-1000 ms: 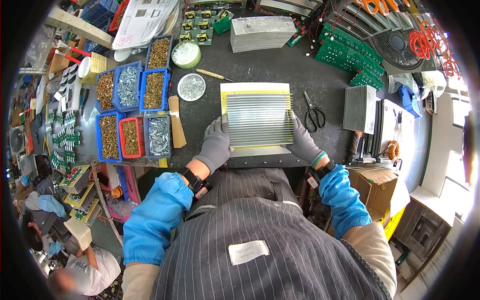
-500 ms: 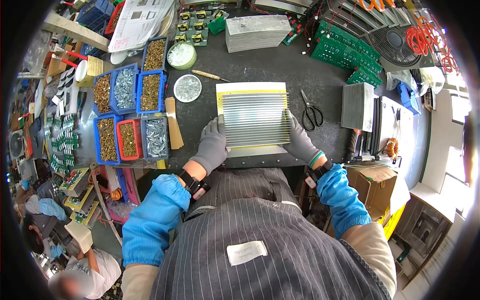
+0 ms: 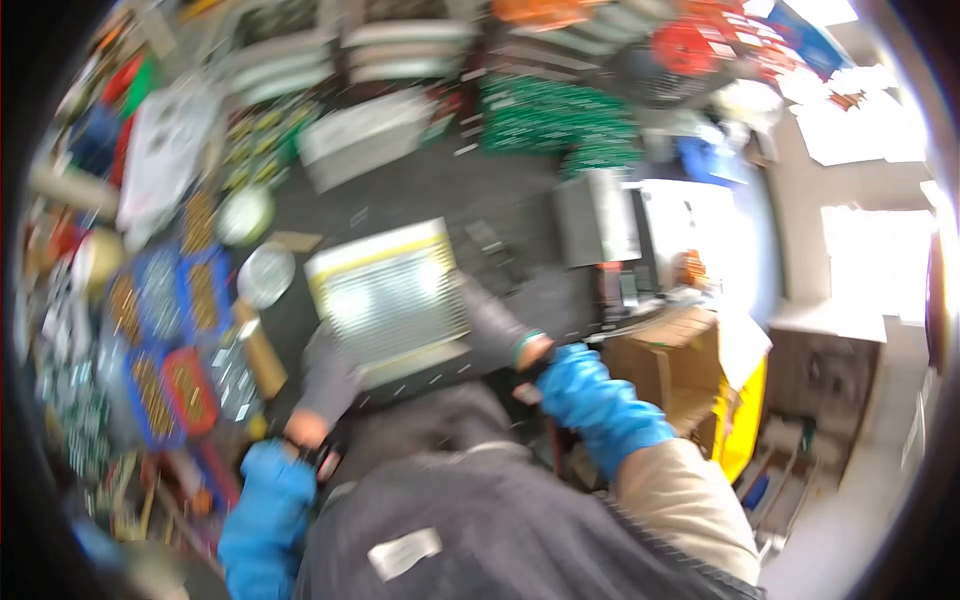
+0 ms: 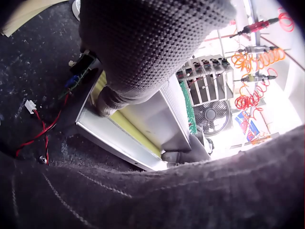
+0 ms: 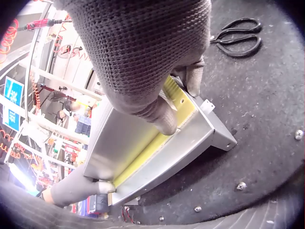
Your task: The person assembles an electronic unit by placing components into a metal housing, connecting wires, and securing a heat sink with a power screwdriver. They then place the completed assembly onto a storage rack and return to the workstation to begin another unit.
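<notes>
Right hand [image 5: 143, 57] grips heatsink [image 3: 385, 300], fins [image 3: 398, 292] up, running crosswise.

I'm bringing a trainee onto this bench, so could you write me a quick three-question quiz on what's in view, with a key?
1. True or false: the scissors with black loop handles lie on the dark, scuffed worktop.

2. Multiple choice: what do the left hand in a grey knitted glove and the right hand in a matching glove hold?
A) a red plastic parts bin
B) a silver finned metal block with a yellow layer
C) a green circuit board

3. Short answer: which hand is nearer the scissors?

Key: 1. True. 2. B. 3. The right hand.
</notes>
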`<state>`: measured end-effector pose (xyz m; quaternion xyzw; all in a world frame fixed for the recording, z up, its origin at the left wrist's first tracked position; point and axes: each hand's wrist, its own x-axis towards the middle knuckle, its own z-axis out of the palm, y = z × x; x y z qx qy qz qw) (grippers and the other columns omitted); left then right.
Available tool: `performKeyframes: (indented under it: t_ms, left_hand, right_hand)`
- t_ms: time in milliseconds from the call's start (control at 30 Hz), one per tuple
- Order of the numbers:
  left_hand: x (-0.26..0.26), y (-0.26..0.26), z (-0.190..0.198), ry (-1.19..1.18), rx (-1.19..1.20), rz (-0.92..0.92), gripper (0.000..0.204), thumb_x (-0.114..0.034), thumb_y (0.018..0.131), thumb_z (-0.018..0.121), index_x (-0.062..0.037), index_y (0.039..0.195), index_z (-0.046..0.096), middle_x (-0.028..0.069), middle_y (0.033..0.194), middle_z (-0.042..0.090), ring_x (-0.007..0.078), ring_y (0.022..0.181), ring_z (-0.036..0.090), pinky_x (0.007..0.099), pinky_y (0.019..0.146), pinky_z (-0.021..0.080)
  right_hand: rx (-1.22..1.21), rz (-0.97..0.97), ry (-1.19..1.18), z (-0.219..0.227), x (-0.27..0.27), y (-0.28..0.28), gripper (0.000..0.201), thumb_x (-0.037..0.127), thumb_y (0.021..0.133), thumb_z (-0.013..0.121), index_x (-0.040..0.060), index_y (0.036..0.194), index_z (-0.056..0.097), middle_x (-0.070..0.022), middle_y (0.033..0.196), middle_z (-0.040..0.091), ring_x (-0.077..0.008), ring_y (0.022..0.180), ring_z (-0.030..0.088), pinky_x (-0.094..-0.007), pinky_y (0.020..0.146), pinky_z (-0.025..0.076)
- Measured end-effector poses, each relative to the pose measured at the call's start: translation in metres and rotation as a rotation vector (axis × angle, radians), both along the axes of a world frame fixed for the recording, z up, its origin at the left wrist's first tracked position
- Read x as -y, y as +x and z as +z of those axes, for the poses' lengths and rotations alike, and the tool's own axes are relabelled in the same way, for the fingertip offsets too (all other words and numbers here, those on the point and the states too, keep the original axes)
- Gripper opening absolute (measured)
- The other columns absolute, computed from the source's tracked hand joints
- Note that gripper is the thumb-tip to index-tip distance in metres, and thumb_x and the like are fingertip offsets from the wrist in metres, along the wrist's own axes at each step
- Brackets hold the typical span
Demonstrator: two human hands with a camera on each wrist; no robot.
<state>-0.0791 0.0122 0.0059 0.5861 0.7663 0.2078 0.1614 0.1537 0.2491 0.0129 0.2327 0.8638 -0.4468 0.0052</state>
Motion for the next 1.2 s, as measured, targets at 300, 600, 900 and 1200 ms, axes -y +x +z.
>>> performKeyframes:
  t_ms: [300, 600, 900, 1200]
  left_hand:
    - [0.004, -0.011, -0.003, -0.275, 0.213, 0.118, 0.11, -0.019, 0.065, 0.088, 0.005, 0.154, 0.027, 0.0319, 0.145, 0.045, 0.0483, 0.134, 0.045, 0.0479, 0.115, 0.039]
    - [0.006, -0.034, 0.017, -0.243, 0.37, 0.073, 0.087, -0.017, 0.075, 0.079, -0.0016, 0.15, 0.038, 0.0266, 0.137, 0.055, 0.045, 0.127, 0.054, 0.047, 0.107, 0.046]
    - [0.044, -0.047, -0.001, -0.056, 0.609, 0.368, 0.058, 0.0, 0.084, 0.06, 0.0022, 0.141, 0.053, 0.0218, 0.139, 0.058, 0.0362, 0.127, 0.059, 0.0419, 0.099, 0.054]
    - [0.047, -0.03, 0.015, 0.146, 0.745, 0.625, 0.048, 0.014, 0.081, 0.047, 0.0022, 0.123, 0.066, 0.0172, 0.127, 0.067, 0.0272, 0.12, 0.065, 0.0361, 0.087, 0.061]
  right_hand:
    - [0.127, 0.078, 0.291, -0.013, 0.002, 0.002, 0.111, 0.007, 0.07, 0.072, -0.0083, 0.159, 0.007, -0.0374, 0.155, 0.031, -0.0511, 0.124, 0.054, -0.049, 0.102, 0.049]
    - [0.224, 0.174, 0.172, 0.009, -0.017, 0.007, 0.103, 0.01, 0.078, 0.07, 0.0033, 0.163, 0.011, -0.0307, 0.145, 0.044, -0.0458, 0.119, 0.059, -0.0472, 0.099, 0.052]
    - [0.29, 0.145, 0.31, 0.016, -0.041, 0.03, 0.065, 0.02, 0.083, 0.071, 0.004, 0.142, 0.05, -0.0208, 0.119, 0.066, -0.041, 0.104, 0.068, -0.0484, 0.087, 0.054]
    - [0.006, -0.007, 0.554, 0.13, -0.126, 0.019, 0.047, 0.02, 0.083, 0.064, 0.0042, 0.127, 0.064, -0.0188, 0.107, 0.071, -0.04, 0.095, 0.069, -0.049, 0.085, 0.055]
